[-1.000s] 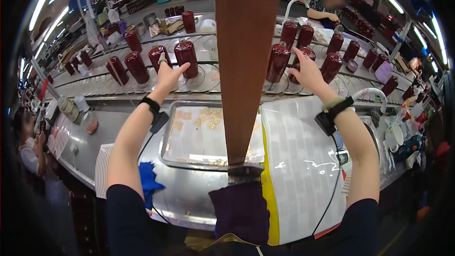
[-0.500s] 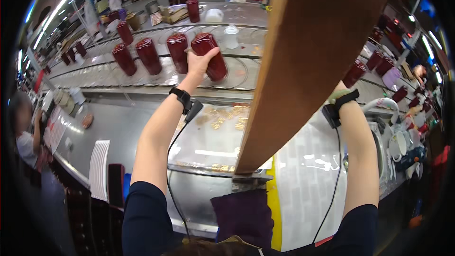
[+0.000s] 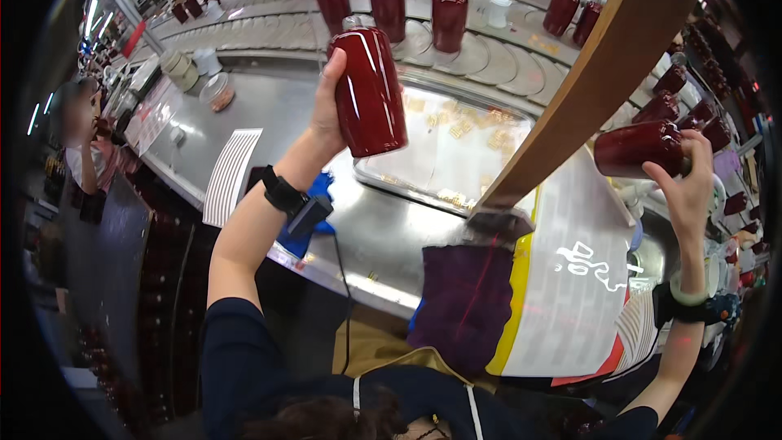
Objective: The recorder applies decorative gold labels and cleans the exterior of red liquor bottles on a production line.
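Observation:
My left hand [image 3: 327, 106] is wrapped round a glossy dark red bottle [image 3: 371, 94], lifted and slightly tilted over the steel worktable. At the right, my right hand [image 3: 688, 187] grips a second dark red bottle [image 3: 635, 149] by one end; it lies nearly level in the air. Behind the left hand's bottle, a conveyor of round plates [image 3: 497, 57] carries more red bottles [image 3: 450, 18]. Below and right of the left hand lies a shallow tray [image 3: 407, 189] with a pale lining and scattered small gold pieces.
A brown wooden post [image 3: 586, 73] slants up between my hands. Near me are a dark purple cloth [image 3: 464, 301], a white patterned sheet with yellow edge [image 3: 562, 293], a blue cloth [image 3: 297, 240] and a white ribbed sheet [image 3: 230, 175]. Another person [image 3: 85, 147] works far left.
My left hand has taken its bottle off the conveyor and brought it nearer. My right hand, earlier behind the post, now shows with a bottle. The view has shifted.

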